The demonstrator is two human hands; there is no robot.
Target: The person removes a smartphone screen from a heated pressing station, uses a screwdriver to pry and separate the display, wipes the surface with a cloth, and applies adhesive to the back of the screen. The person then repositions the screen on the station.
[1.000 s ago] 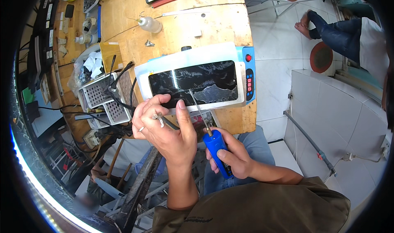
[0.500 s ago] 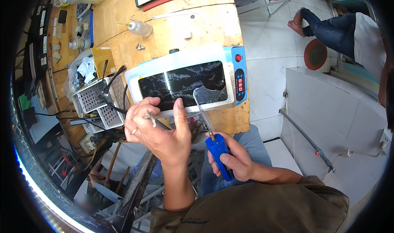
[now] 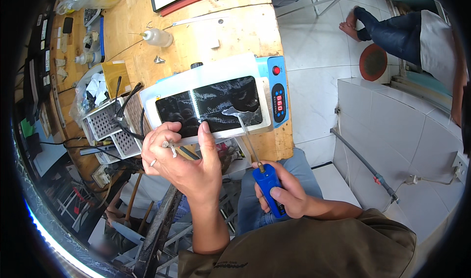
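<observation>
Over the last second, you had moved the tip of the thin metal rod (image 3: 249, 141) rightward across the glossy black rectangular panel (image 3: 213, 100). The ragged grey film patch (image 3: 251, 116) had shrunk, seemingly leaving less to clear near the lower right corner. The panel lay on the flat white backing (image 3: 265, 104) above the boxy blue machine (image 3: 285, 101). Your right hand (image 3: 290, 197) wrapped around the blue handle (image 3: 267, 186); your left hand (image 3: 184, 171) had its thumb and forefinger spread, tips at the panel's near edge. The machine sat close to the wooden table's (image 3: 245, 28) right edge. Black cables (image 3: 128, 101) and a white perforated plastic basket (image 3: 103, 126) crowded the left; bare wood lay beyond, toward the white squeeze bottle (image 3: 158, 37).
</observation>
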